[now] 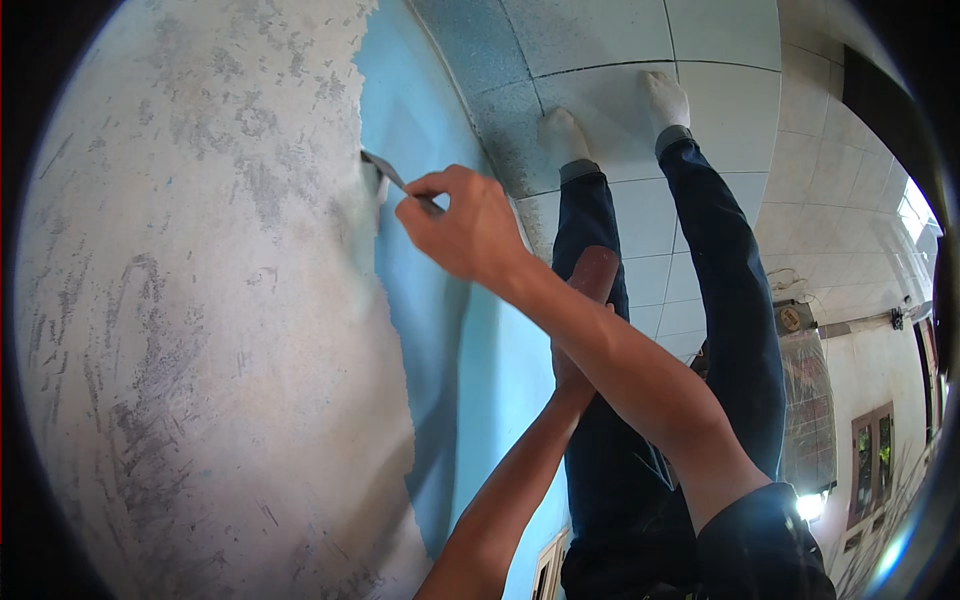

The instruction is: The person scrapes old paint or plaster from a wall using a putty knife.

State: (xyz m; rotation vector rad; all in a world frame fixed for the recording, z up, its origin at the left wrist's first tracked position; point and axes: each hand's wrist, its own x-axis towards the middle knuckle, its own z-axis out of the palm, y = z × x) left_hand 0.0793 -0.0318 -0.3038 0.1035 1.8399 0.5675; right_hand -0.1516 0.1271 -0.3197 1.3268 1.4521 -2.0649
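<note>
My right hand (469, 221) pinches the handle of a metal scraper (391, 174) between thumb and fingers. The scraper's blade meets the wall where the light blue paint (420, 315) borders a whitish, grey-marked surface (270, 330). Behind my right forearm, my left hand (571, 373) is mostly hidden, held in front of my thigh. It grips a reddish-brown piece (597, 271) that looks like folded sandpaper, its rounded end showing above the forearm.
Pale floor tiles (600, 30) meet the wall's foot, with grey dust (517, 161) along that edge. Both my feet, in white socks (667, 101), stand on the tiles. Farther right are a plastic-covered item (808, 405), a bright lamp (811, 506) and a window (871, 457).
</note>
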